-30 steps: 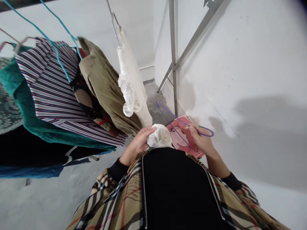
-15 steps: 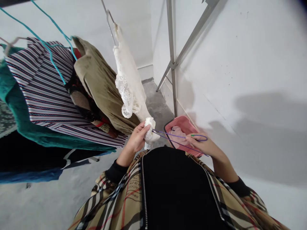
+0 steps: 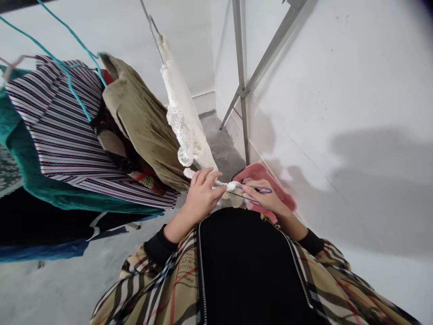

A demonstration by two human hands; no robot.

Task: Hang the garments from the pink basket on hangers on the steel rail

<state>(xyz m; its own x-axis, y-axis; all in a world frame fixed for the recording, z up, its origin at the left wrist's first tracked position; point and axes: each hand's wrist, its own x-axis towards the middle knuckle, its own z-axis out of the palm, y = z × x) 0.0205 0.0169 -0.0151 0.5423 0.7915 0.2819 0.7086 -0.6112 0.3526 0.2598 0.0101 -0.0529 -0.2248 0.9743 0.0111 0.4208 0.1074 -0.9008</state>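
My right hand [image 3: 262, 195] is closed around a purple wire clothes hanger [image 3: 265, 190], with its looped end sticking out past the fingers. The hanger's other end reaches into a bunched white garment [image 3: 232, 185] beside my left hand. Curled over that cloth, my left hand [image 3: 203, 194] hides much of it, and its thumb points toward the hanger. Just beyond, a white lace-trimmed garment [image 3: 189, 122] hangs from a metal hanger [image 3: 154, 29]. Where one white cloth ends and the other begins, I cannot tell.
A pink basket [image 3: 289, 201] stands on the floor by the wall, partly behind my right hand. To the left hang an olive garment [image 3: 135, 108], a striped shirt [image 3: 64, 122] and a green garment [image 3: 37, 171]. Grey metal rack legs [image 3: 242, 92] stand ahead near the corner.
My right hand has moved left with the hanger, pushing it further into the white garment. My left hand has shifted slightly right and now lies over the cloth, with the fingers more spread.
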